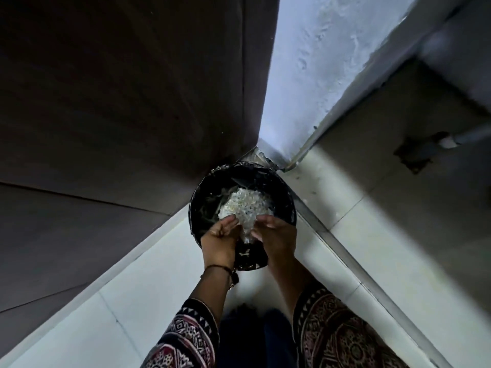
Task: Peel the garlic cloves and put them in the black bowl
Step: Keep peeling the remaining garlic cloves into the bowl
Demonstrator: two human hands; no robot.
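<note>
Both hands close together over a large round black bin with a black liner [198,197], which sits on the floor in the room corner. Left hand [220,235] and right hand [276,235] are cupped toward each other, fingers curled onto a clump of white papery garlic skins [247,205] squeezed between them. The clump sits above the bin opening; more pale strands lie inside the bin along its left wall. A small round black bowl [251,257] is directly under the hands, between the wrists, overlapping the bin's near rim, with a few pale scraps on its dark surface. Can't tell what supports the bowl, or whether any peeled cloves are in it; too dark. Thin dark bracelet [216,267] on the left wrist. Patterned dark red-and-black sleeves [186,335] on both forearms. White tiled floor [119,301] below, dark brown wooden panel [119,88] on the left, pale blue rough plaster wall [318,62] behind the bin, grey pipe [462,138] far right.
</note>
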